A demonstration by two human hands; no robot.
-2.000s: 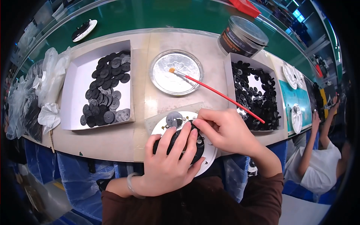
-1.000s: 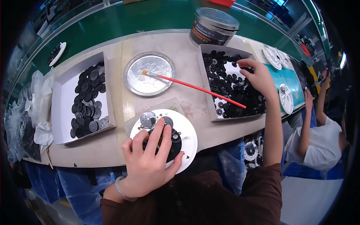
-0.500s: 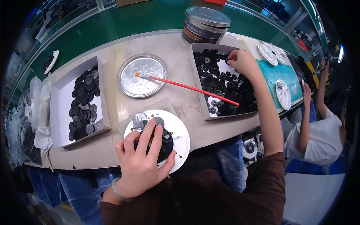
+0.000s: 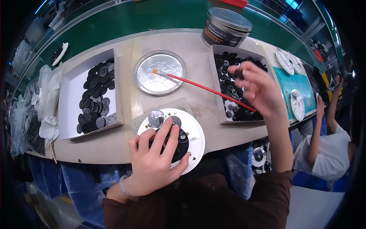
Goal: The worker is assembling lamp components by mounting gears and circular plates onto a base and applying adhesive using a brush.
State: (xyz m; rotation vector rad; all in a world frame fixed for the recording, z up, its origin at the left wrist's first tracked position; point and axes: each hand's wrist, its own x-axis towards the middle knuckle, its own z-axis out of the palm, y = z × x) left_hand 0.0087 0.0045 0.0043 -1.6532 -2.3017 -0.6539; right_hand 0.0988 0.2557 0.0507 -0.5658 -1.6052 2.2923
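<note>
My left hand [image 4: 156, 160] lies on a white round plate [image 4: 198, 141], its fingers spread across the black wheels [image 4: 181, 150] mounted there. A shiny silver disc [image 4: 156, 118] and a grey gear [image 4: 175, 122] sit at the plate's far side. Raised over the right-hand box, my right hand [image 4: 261, 87] pinches a small black gear [image 4: 239, 74] between thumb and fingers. Under it, the white box [image 4: 225, 120] holds many small black gears [image 4: 228, 86]. A brush with a red handle [image 4: 213, 91] reaches from a round metal lid [image 4: 160, 88] to this box.
A box [image 4: 68, 110] of larger black gears stands at the left, beside clear plastic bags [image 4: 23, 110]. Behind the right box is a metal tin [image 4: 225, 28]. Farther right, white plates [image 4: 297, 105] lie on a teal mat [image 4: 284, 86], near another person [image 4: 324, 150].
My right hand has lifted out of the box of small gears with one pinched in its fingers. The left hand stays on the plate. The whole view has shifted slightly.
</note>
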